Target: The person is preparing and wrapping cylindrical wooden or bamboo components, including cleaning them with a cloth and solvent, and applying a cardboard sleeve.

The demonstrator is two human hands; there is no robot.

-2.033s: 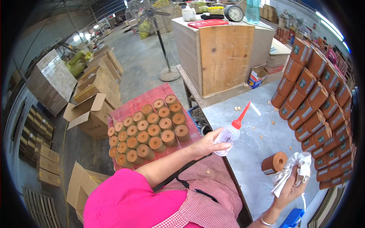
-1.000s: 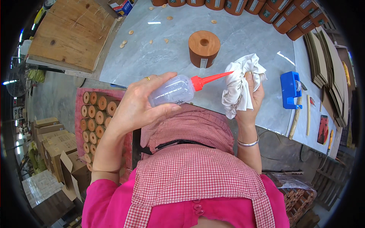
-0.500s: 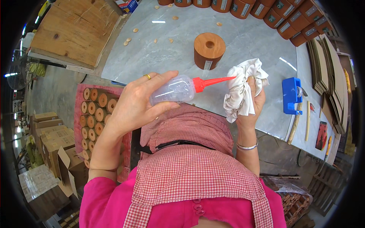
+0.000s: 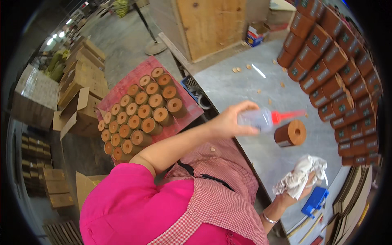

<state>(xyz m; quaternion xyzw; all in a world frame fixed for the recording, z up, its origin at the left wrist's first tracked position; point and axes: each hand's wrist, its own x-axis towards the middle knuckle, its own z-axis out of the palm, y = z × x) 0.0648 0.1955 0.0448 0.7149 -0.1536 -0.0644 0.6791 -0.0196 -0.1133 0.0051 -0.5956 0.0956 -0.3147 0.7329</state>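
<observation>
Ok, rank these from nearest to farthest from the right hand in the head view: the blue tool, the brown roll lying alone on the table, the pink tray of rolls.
1. Blue tool, just right of the right hand.
2. Lone brown roll, above it on the table.
3. Pink tray of rolls, far left, beyond the table edge.

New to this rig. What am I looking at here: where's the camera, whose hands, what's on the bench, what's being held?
There is no machine: a person works with bare hands. The one picture comes from a wide fisheye camera worn on that person's head, looking down, so straight edges bend near the rim and the pink sleeves and checked apron are the wearer's own.

The left hand grips a clear plastic squeeze bottle with a red nozzle, held above the grey worktable. The right hand clutches a crumpled white cloth.

On the table lie a short brown cylinder with a centre hole, a blue plastic block and stacked brown boxes along the far edge. Beside the table, a red tray holds rows of similar cylinders.
</observation>
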